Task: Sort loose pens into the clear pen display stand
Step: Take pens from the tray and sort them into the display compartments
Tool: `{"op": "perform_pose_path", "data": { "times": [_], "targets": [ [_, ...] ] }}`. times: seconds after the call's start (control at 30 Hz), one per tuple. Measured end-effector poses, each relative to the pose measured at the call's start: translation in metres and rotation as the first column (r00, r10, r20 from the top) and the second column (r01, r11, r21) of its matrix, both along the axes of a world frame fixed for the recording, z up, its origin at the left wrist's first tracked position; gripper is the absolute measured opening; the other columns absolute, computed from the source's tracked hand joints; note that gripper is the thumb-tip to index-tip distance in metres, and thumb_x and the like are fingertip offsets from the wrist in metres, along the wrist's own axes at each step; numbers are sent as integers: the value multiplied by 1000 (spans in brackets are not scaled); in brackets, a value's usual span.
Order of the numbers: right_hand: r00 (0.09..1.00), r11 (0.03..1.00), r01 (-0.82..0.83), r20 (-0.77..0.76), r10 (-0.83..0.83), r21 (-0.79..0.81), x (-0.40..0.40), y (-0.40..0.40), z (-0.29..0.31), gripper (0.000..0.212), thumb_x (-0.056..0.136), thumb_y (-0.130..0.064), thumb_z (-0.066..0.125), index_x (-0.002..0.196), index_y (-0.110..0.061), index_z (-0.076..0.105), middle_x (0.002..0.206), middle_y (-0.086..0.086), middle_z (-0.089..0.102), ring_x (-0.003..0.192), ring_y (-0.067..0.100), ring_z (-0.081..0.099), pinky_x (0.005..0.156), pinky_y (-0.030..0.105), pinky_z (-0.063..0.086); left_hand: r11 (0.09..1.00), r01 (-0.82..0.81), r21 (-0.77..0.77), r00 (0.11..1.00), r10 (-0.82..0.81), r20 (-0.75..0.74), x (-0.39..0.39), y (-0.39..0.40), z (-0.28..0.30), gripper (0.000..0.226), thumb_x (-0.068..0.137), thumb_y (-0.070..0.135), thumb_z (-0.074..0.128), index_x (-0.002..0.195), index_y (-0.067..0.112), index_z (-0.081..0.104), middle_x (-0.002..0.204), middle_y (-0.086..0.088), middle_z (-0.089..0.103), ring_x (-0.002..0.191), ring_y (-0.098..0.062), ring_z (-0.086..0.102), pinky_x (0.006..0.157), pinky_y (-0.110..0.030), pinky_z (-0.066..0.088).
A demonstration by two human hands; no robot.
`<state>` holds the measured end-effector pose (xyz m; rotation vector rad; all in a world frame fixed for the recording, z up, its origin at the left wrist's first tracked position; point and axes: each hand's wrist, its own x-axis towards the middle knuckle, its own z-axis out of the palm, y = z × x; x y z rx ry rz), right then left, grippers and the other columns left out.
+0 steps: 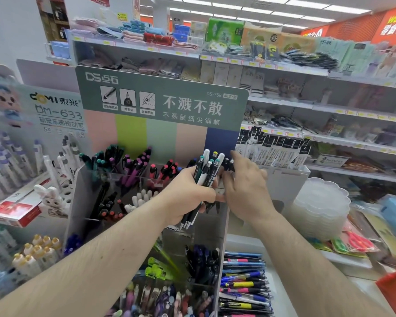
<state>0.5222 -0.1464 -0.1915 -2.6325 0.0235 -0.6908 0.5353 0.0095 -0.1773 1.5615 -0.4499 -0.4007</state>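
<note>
My left hand (pixel 188 193) grips a bundle of pens (pixel 207 172), black, teal and white, held upright in front of the clear pen display stand (pixel 82 191). My right hand (pixel 245 186) reaches in beside the bundle at the stand's top right compartment, fingers curled around small black pens (pixel 229 164) there; whether it grips one is unclear. The stand's tiers hold purple, teal, red, white and black pens. Its green header card (pixel 160 99) rises behind.
A tray of loose blue, yellow and pink pens (pixel 245 282) lies at the lower right. A second pen display (pixel 21 161) and a red-and-white box (pixel 16 213) stand left. Stacked clear plastic trays (pixel 322 207) sit right. Stocked shelves (pixel 284 67) run behind.
</note>
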Motion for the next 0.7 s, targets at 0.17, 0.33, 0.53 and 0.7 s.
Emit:
{"op": "perform_pose_path", "data": {
  "times": [0.17,0.33,0.53,0.7],
  "targets": [
    [995,984,6,-98,-24,-178,-2,-7,-1,59,103,-36,41,155,-17,23,145,3,44,132,23,32,108,37,17,1000,-10,-9,1000,10,-8,-5,4,-6,28,75,-8,71,89,15,62,97,-24,59,78,-19,71,48,-29,39],
    [992,951,-45,-129,5,-306,-14,1,0,66,104,-41,36,158,-14,12,142,5,46,133,26,34,111,42,23,997,-68,-45,998,68,-1,-8,5,-9,32,70,-8,71,71,19,54,127,-26,60,74,-24,71,46,-28,40],
    [969,933,36,-216,-120,-357,-15,-5,6,73,102,-49,29,158,-15,-3,149,5,41,135,26,27,110,44,17,992,-72,-102,997,70,-19,-11,8,-9,32,76,-18,64,71,9,47,119,1,70,98,-26,72,44,-24,40],
    [962,949,-11,-263,-77,-315,-18,-5,9,80,96,-53,33,158,-26,-11,140,6,49,127,27,33,108,45,20,995,-78,-54,997,77,-30,-13,11,-10,26,80,-17,59,79,8,51,111,3,74,80,-23,75,48,-28,39]
  ]
}}
